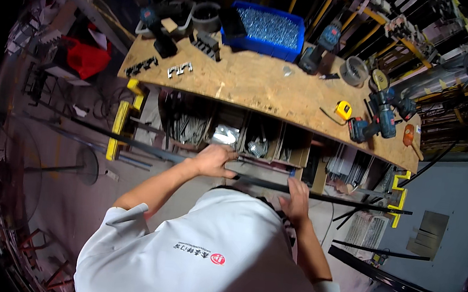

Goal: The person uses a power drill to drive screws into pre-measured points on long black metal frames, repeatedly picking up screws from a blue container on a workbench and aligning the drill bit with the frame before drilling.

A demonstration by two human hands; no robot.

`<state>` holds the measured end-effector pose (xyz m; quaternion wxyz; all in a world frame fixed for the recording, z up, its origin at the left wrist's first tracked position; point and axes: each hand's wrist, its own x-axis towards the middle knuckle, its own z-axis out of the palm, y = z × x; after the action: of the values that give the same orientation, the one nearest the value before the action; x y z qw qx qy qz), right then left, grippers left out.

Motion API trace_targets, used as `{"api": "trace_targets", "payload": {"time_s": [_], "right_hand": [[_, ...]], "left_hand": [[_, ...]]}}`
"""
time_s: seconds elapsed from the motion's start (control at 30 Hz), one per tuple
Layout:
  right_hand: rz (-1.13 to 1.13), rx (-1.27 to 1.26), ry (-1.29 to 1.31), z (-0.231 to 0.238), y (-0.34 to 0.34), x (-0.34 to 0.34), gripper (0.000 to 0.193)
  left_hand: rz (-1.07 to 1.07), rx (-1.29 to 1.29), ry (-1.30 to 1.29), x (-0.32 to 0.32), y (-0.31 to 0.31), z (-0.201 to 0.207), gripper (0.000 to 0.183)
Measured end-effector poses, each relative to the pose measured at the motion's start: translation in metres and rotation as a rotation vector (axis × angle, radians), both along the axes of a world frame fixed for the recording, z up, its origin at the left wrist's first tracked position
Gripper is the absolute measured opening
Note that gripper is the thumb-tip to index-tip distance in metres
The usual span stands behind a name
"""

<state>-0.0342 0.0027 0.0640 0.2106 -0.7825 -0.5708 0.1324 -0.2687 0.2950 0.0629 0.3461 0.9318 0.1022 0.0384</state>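
Note:
A long, thin black profile bar runs across in front of me, below the bench's front edge. My left hand is closed around it left of the middle, fingers on the far side. Farther right, my right hand grips the same bar, its fingers over the top and thumb on the near side. The bar's ends reach over a yellow bracket at the left and another yellow bracket at the right. Parts of the bar under my palms are hidden.
On the wooden workbench are a blue bin of small metal pieces, several cordless drills, a yellow tape measure and a mallet. Boxes of parts sit beneath. More dark bars lie at the lower right.

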Motion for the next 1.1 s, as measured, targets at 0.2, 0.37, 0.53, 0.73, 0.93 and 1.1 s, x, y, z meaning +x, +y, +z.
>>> {"api": "trace_targets", "payload": {"time_s": [0.2, 0.37, 0.53, 0.73, 0.93, 1.1], "right_hand": [[-0.421, 0.068, -0.043, 0.017, -0.059, -0.024, 0.060], [-0.742, 0.062, -0.005, 0.026, -0.105, -0.073, 0.048], [-1.000, 0.212, 0.016, 0.009, -0.160, -0.137, 0.040], [-1.235, 0.156, 0.102, 0.020, -0.176, -0.164, 0.036], [-1.106, 0.216, 0.060, 0.032, -0.176, -0.102, 0.034], [-1.045, 0.201, 0.048, 0.057, -0.178, -0.040, 0.033]], "left_hand": [[0.350, 0.191, -0.185, 0.167, 0.192, 0.079, 0.024], [0.442, 0.408, 0.170, 0.266, 0.296, 0.091, 0.021], [0.302, 0.519, 0.320, 0.291, 0.314, 0.081, 0.027], [0.321, 0.570, 0.278, 0.308, 0.326, 0.057, 0.029], [0.272, 0.693, 0.263, 0.309, 0.323, 0.050, 0.029], [0.348, 0.697, 0.281, 0.313, 0.312, 0.056, 0.029]]}}
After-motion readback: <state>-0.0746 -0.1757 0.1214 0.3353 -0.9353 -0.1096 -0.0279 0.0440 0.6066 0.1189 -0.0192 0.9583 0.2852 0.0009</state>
